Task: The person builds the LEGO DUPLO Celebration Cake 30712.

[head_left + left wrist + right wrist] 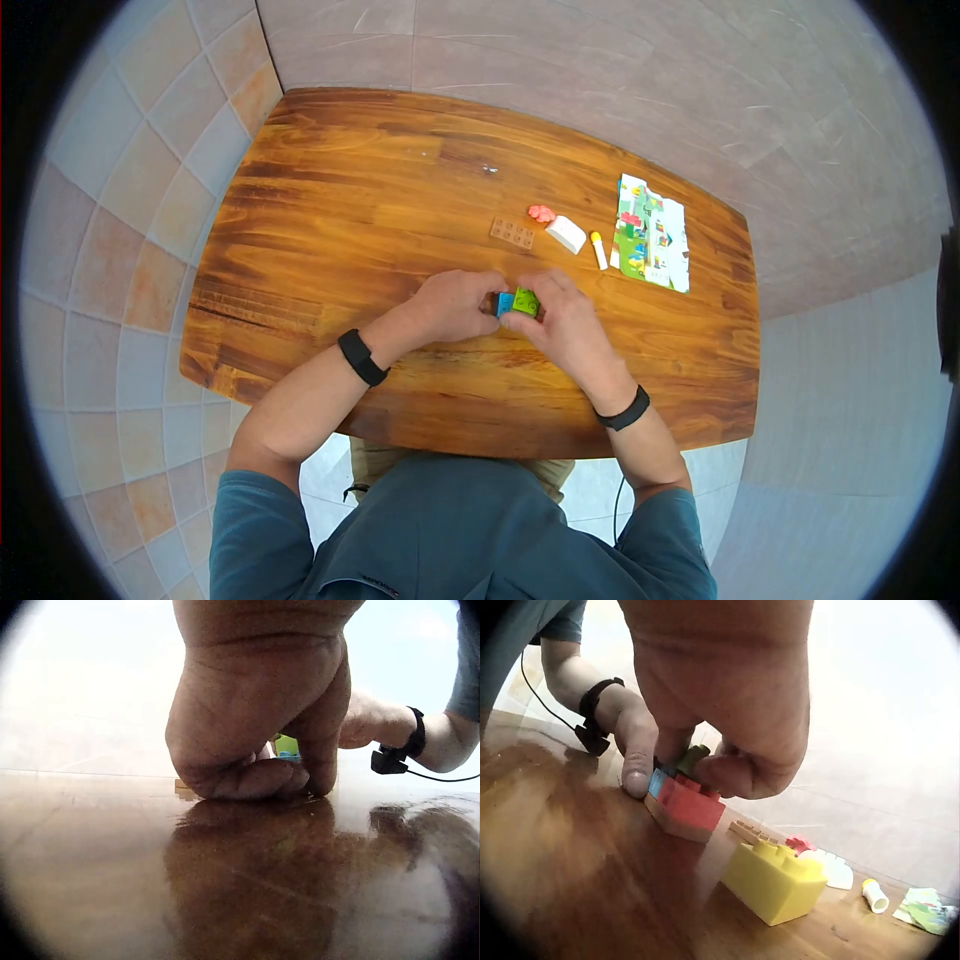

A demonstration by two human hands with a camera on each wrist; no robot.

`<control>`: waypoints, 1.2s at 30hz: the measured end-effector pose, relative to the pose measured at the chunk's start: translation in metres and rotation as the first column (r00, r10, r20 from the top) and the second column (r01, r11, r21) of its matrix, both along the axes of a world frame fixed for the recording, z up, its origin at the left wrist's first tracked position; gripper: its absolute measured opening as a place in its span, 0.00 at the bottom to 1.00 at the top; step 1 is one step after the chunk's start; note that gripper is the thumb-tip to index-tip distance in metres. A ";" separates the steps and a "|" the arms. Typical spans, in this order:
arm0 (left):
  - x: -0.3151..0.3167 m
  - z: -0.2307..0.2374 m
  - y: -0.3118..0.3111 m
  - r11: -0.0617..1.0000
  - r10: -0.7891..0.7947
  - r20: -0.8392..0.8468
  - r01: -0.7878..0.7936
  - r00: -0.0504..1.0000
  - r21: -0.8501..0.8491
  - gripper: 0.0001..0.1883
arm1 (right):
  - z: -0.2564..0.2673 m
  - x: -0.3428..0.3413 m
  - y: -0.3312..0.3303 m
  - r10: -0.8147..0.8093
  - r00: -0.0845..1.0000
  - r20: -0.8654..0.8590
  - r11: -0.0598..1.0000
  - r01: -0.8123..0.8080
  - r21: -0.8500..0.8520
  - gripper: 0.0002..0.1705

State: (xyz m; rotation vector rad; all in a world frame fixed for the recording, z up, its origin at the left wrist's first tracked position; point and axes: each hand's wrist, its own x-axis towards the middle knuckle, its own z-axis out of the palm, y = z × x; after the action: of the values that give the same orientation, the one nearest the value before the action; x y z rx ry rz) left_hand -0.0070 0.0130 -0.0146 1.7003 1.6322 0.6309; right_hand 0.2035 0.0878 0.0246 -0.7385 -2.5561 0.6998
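Note:
In the head view, a blue toy brick (505, 304) and a green toy brick (526, 301) sit together between both hands. My left hand (458, 305) grips the blue brick from its side, its thumb pressed near the brick's end in the right wrist view. My right hand (568, 325) pinches the green brick (696, 757) between thumb and fingers, above the row. Beside the blue brick (657, 782) stands a red brick (694, 806), under the right hand. The left wrist view shows the left hand's (255, 727) curled fingers low on the table, mostly hiding the bricks.
A yellow brick (776, 885) stands by the right hand. Farther back lie a tan studded plate (512, 233), a red flower-shaped piece (541, 213), a white curved brick (567, 234) and a white tube with yellow top (598, 250). A printed sheet (651, 235) lies at the right.

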 end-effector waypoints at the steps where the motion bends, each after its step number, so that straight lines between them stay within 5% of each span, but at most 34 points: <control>1: 0.000 0.000 0.000 1.000 -0.005 0.003 0.005 1.000 0.010 0.23 | 0.003 0.001 -0.001 0.004 1.000 0.025 0.999 -0.002 -0.050 0.27; 8: 0.000 0.000 0.000 1.000 -0.004 -0.011 0.004 1.000 0.002 0.23 | 0.022 0.014 -0.004 0.055 0.991 0.119 0.993 -0.042 -0.106 0.36; 24: -0.001 0.002 0.000 1.000 -0.004 -0.029 0.004 1.000 -0.016 0.23 | 0.021 0.010 0.002 0.149 0.984 0.093 0.986 -0.140 -0.094 0.30; 26: 0.000 0.003 0.000 1.000 -0.006 -0.012 0.006 1.000 -0.005 0.24 | 0.022 0.011 0.001 0.029 0.994 0.104 0.978 -0.007 -0.207 0.27; 36: 0.001 0.011 0.000 0.998 0.005 -0.016 -0.006 1.000 -0.064 0.19 | 0.014 0.021 0.003 -0.001 0.997 0.077 0.985 0.014 -0.170 0.26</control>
State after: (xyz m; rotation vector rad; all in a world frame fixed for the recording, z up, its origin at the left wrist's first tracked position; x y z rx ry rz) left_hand -0.0062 0.0128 -0.0039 1.6595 1.6510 0.5630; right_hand 0.2242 0.0912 0.0390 -0.8444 -2.5834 0.9142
